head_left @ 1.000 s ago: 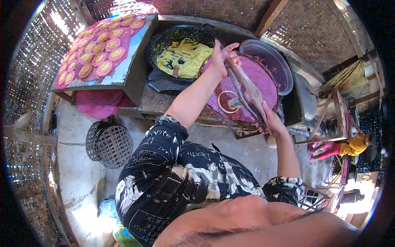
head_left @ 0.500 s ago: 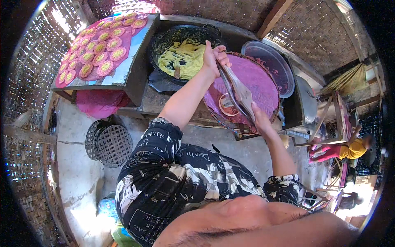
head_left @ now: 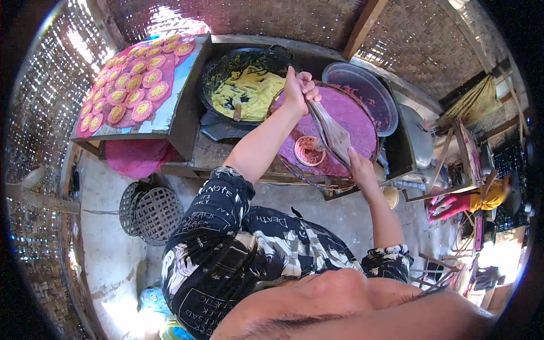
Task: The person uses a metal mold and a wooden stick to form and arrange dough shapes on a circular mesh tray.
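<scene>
Left hand (head_left: 298,95): fingers are clamping the far end of a clear plastic piece (head_left: 335,135) | right hand (head_left: 364,170): fingers are pinching its near end | it's slanting over the pink round tray (head_left: 354,109), just right of a red-smeared cup (head_left: 296,152) | dark pan (head_left: 226,61) of yellow mash (head_left: 259,93) is sitting left of the tray

Looks like sm. food wkshop w/ woven walls (head_left: 408,54), lg. blk pan (head_left: 225,67) & many pink-yellow rounds (head_left: 134,83).

Shirt (head_left: 272,241) was black with white print | left sleeve (head_left: 212,198) bore white lettering | right sleeve (head_left: 388,262) was patterned black-and-white
</scene>
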Available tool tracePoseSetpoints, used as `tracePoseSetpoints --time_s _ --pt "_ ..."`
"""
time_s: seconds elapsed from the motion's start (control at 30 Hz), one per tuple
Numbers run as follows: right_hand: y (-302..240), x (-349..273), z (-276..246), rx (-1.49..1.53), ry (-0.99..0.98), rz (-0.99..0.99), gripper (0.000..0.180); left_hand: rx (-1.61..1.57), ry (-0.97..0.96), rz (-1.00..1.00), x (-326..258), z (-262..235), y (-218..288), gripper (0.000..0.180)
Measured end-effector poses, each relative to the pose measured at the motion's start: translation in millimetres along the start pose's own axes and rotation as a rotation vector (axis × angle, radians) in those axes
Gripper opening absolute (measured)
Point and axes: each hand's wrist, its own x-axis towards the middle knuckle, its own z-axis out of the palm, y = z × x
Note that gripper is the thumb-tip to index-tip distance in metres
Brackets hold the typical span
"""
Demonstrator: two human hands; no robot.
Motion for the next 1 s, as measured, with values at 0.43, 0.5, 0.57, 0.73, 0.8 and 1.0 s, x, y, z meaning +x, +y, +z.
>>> tracePoseSetpoints --time_s 0.43,0.5,0.57,0.73,0.8,1.0 --pt "2.1 5.9 4.0 0.237 0.029 0.047 0.059 1.218 0.138 -0.557 -59.5 4.9 -29.7 0.055" --pt "-3.4 8.1 3.1 0.200 0.026 0.074 0.060 1.227 0.177 -0.496 -65.1 -0.3 -32.9 0.056" --pt "8.4 15.7 10.6 0.258 0.028 0.088 0.061 1.237 0.208 -0.434 -63.9 -6.9 -33.2 0.058" --pt "10.4 19.7 21.3 0.398 0.089 0.095 0.061 1.670 0.208 -0.373 -66.7 -43.4 -24.3 0.067" --pt "-2.6 12.8 14.8 0.521 0.048 0.182 0.059 1.728 0.234 -0.310 -76.2 -45.1 -24.9 0.064" --pt "-9.1 -0.3 6.2 0.731 0.061 0.235 0.053 2.188 -0.101 -0.011 -121.8 -20.7 -16.3 0.049"
